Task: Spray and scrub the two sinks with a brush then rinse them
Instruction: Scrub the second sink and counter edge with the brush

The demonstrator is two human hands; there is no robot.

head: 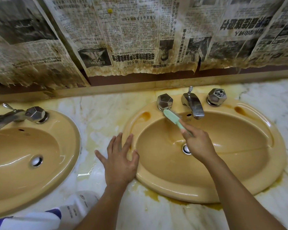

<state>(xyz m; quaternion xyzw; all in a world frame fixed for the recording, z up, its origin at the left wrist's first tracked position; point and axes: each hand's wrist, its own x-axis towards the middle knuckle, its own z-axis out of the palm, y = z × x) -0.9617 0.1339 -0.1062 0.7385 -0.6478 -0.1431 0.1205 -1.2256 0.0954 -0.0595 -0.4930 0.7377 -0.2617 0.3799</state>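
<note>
You see the right sink (206, 193) and the left sink (15, 188), both smooth and shiny. The tap (193, 105) is dull metal. Your brush (171, 115) is green plastic. The counter (103, 117) is glossy stone. Up top, the newspaper (123, 39) is rough, stained paper.

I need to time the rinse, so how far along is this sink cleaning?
Done: unclear; the left sink looks glossy. In hand: the right hand holds the green brush on the back rim of the right sink; the left hand lies flat on its edge. Left: brown stains in the rim recesses, and rinsing, since the faucet runs dry.
</note>
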